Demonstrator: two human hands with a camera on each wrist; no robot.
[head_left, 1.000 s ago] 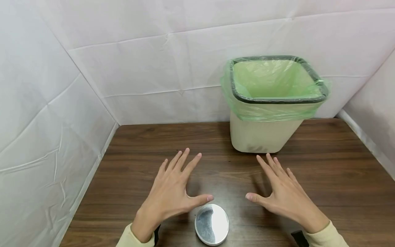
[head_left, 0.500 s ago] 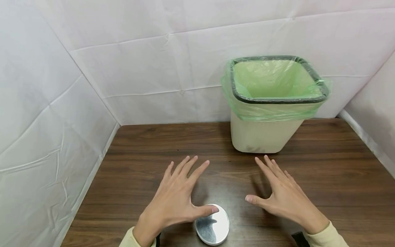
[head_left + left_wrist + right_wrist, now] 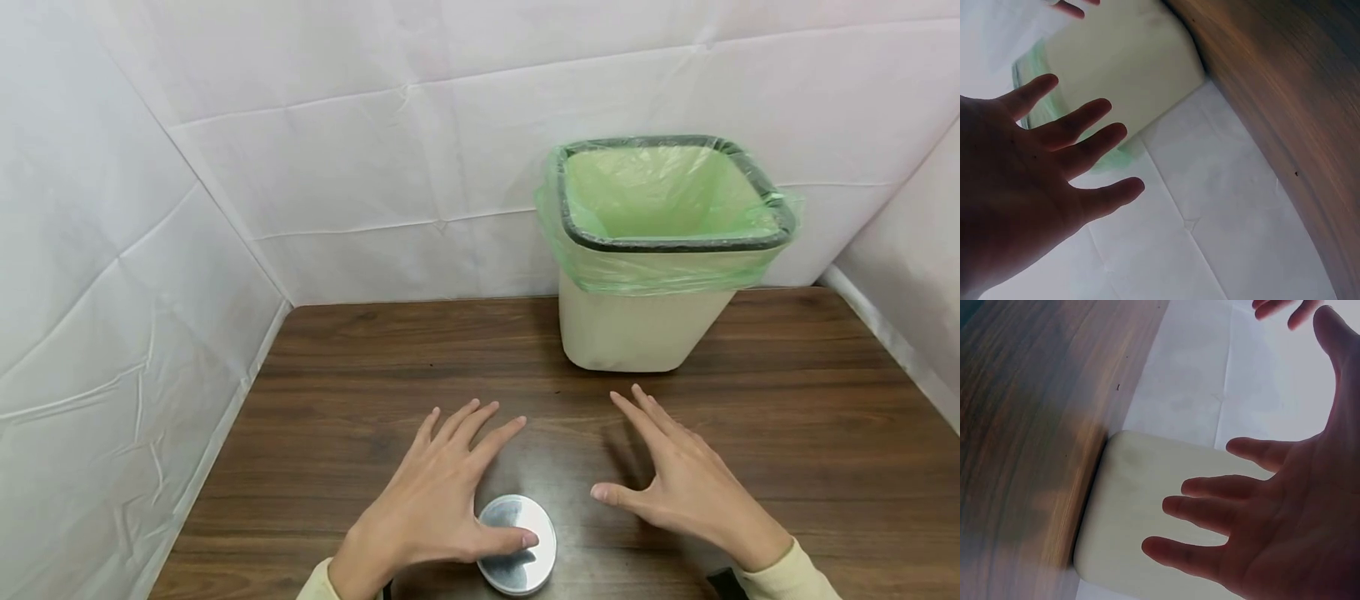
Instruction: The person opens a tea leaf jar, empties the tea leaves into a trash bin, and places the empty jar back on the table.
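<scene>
A round, shiny silver lid-like disc [image 3: 542, 523] lies near the front of the brown wooden table [image 3: 360, 375]. My left hand [image 3: 435, 500] hovers beside it with fingers spread, and its thumb overlaps the disc in the head view. To the right of the disc, my right hand [image 3: 693, 487] is held with fingers extended and thumb out, holding nothing. Behind both hands stands a cream trash bin [image 3: 637, 325], lined with a green plastic bag [image 3: 652, 271] folded over its dark rim. In the right wrist view the spread right fingers [image 3: 1210, 512] overlap the bin's side.
White cloth walls [image 3: 360, 167] rise behind the table and along its left and right sides. The bin stands at the back right, close to the rear cloth. Tiny dark specks dot the tabletop. Black straps show at the wrists, below pale yellow sleeves [image 3: 791, 575].
My left hand has shifted right and toward me, its thumb now across the disc in the head view. The right hand has drawn slightly nearer and left. Bin and disc stay put.
</scene>
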